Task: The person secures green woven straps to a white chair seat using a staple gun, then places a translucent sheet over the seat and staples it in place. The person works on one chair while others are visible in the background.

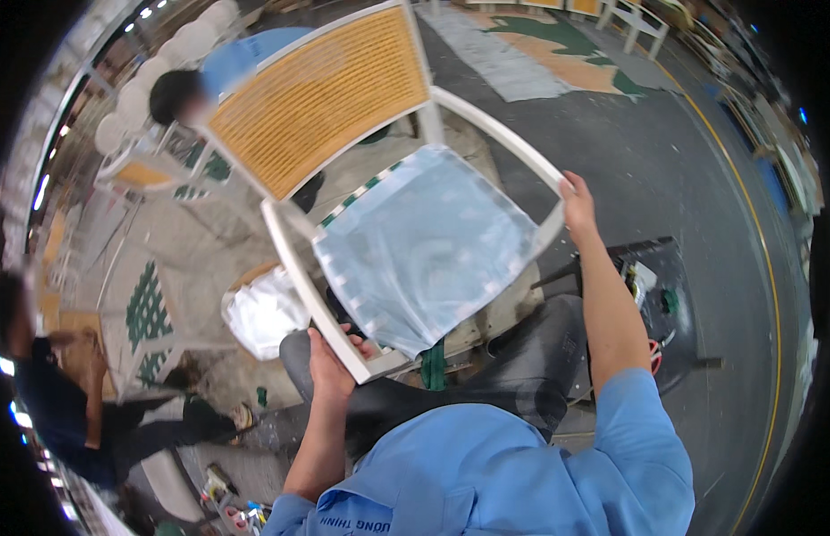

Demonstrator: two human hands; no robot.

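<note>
A white-framed armchair is held tilted in front of me, above my knees. Its back panel is yellow woven material, and a pale blue sheet covers the seat. Green and white webbing shows along the seat's left edge, and a green strap hangs below its front. My left hand is closed round the lower front end of the left armrest. With my right hand I grip the front bend of the right armrest. Some fingers of each hand are hidden behind the frame.
At my right stands a black surface with tools, including red-handled scissors. A white plastic bundle lies left of the chair. One co-worker sits at the left; another is behind the chair back. More white chair frames stand at left.
</note>
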